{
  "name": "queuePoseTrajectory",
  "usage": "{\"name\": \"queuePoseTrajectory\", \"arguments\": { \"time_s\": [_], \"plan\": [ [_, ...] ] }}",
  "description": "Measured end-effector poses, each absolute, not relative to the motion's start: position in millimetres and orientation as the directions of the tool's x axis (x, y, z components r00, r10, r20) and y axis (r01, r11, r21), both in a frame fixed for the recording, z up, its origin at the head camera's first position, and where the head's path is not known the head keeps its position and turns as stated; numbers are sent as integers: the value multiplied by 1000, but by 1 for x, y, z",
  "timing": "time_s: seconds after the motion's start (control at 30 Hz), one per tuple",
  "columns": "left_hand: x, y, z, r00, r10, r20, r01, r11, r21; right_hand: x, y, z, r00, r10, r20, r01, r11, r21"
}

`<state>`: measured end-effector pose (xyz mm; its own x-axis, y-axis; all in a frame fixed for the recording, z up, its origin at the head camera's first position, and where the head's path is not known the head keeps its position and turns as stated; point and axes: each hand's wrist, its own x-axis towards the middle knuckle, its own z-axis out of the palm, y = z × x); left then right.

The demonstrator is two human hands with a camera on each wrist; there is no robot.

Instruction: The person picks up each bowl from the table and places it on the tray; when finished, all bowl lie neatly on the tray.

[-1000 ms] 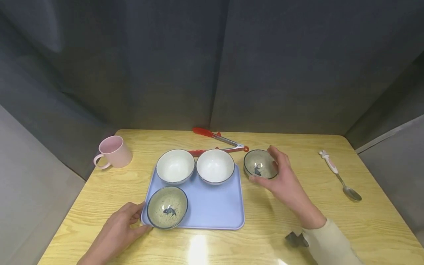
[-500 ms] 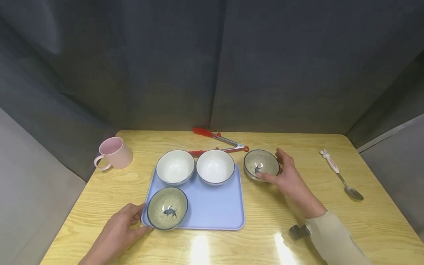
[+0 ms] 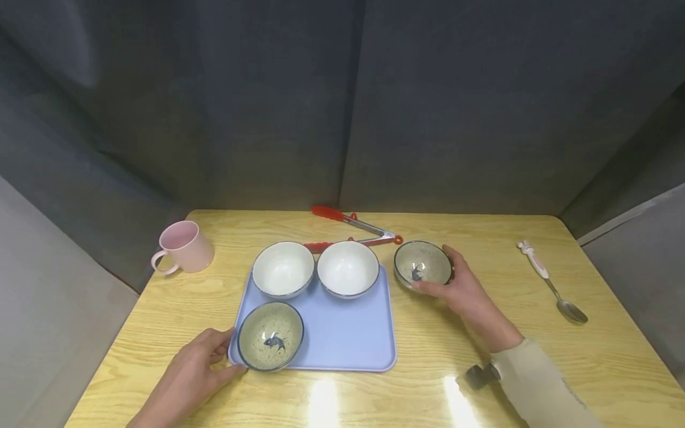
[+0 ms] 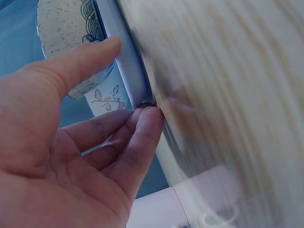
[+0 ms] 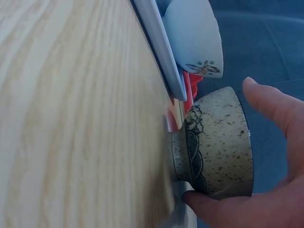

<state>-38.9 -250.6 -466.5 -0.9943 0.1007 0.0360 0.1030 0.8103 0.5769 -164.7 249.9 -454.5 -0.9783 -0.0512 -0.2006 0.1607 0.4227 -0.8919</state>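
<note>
My left hand [image 3: 189,371] holds the near left corner of the pale blue tray [image 3: 348,339], fingertips at its side and thumb along its front edge. A speckled grey-green bowl [image 3: 270,327] with a blue fish inside stands at that corner. Two white bowls [image 3: 348,267] sit side by side at the tray's far edge. Right of the tray, my right hand [image 3: 468,294] curves around a second speckled fish bowl [image 3: 414,255]. In the right wrist view a finger lies against the bowl's lower side [image 5: 223,161], while the thumb reaches over beside its rim.
Red-tipped metal tongs [image 3: 369,227] lie spread behind the white bowls. A pink mug [image 3: 189,249] stands at the far left of the wooden table [image 3: 428,380]. At the right lies a spoon [image 3: 551,285] with a pink and white handle. Dark curtains rise behind the table.
My right hand shifted a little to the right around the speckled bowl, and its fingers came down from the far rim to the right side. Left hand, tray and bowls look unmoved.
</note>
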Motion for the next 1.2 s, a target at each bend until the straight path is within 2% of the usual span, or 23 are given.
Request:
{"name": "queuePoseTrajectory", "arguments": {
  "time_s": [0.47, 1.2],
  "plan": [
    [-39, -252, -466, -993, 110, 38, 111, 808, 579, -165, 249, -462, -972, -72, -226, 173, 434, -884],
    [-40, -253, -466, -994, 108, 6, 91, 803, 588, -167, 246, -460, -973, -30, -227, 189, 454, -871]
  ]
}}
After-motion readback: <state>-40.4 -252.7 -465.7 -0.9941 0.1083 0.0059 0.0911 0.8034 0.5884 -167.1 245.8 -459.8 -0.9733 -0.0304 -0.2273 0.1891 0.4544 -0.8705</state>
